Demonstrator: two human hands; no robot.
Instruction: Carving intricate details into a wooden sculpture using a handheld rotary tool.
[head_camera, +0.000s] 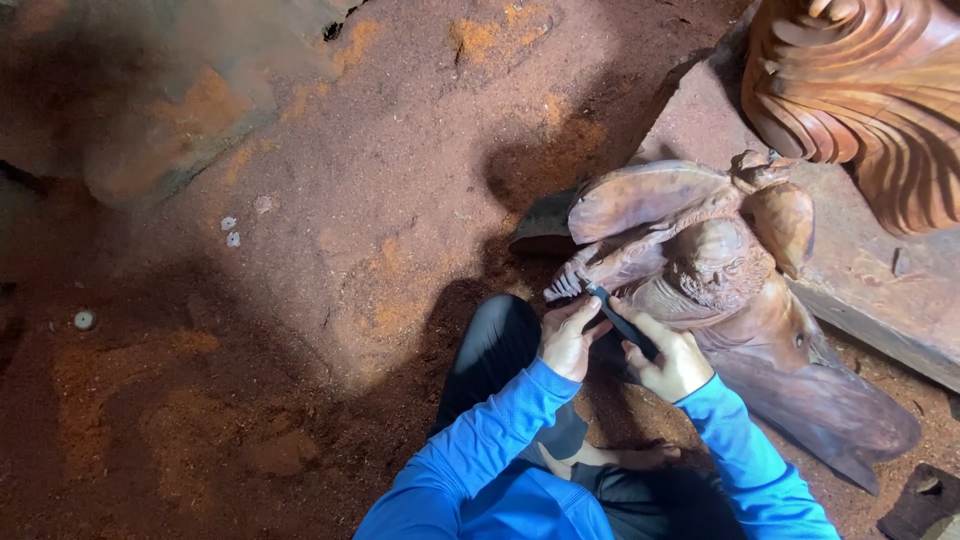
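Blue sleeves (500, 440), left hand (568, 335) steadying, right hand (672, 362) fingers pinching dark tool (622, 322), brown carved figure (720, 270)

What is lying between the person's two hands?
In the head view, a dark carving tool spans from the left hand to the right hand, against the wooden figure carving.

Reddish-brown carved wooden figure (715, 270), smooth, rounded folds, finely textured head at centre; lies tilted on the sawdust-covered red ground (380, 200), leaning against the edge of a dusty plank (880, 290). Dark slender carving tool (622, 322), angled, its tip set against the figure's ridged lower-left end.
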